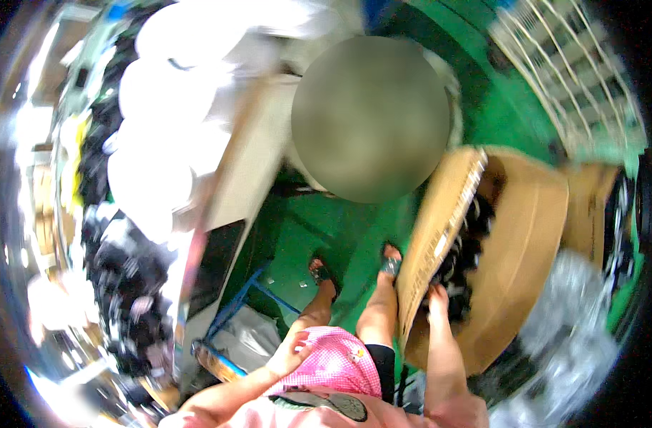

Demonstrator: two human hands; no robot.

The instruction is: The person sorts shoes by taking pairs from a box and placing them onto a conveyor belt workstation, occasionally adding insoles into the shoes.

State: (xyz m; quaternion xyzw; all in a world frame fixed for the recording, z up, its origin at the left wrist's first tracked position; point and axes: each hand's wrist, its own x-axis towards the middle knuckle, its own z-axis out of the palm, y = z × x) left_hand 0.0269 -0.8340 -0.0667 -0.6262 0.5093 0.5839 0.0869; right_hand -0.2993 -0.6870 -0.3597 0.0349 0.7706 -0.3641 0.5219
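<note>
1. Nearest to us, our left hand (292,347) rests against the pink checked garment (337,364) at our lap, fingers loosely curled and holding nothing that we can make out.
2. Just beyond it, our right hand (436,296) reaches down into the open cardboard box (515,250), its fingers buried among the dark small items (463,257) inside; whether they are closed on anything we cannot tell (motion blur smears the fingertips).
3. The box stands on the floor to our right, one flap (436,228) raised on the side next to our right leg, and our sandalled feet (324,274) are planted on the green floor (297,242) just beside it.
4. To our left, a blue metal frame (237,303) sits under a pale table edge (247,171), with heaps of dark goods (130,285) and white bundles (162,114) on the table.
5. Farther off, another person is near the table (the upper body is obscured), and a wire mesh basket (568,78) shows at the upper right, well apart from the box.
</note>
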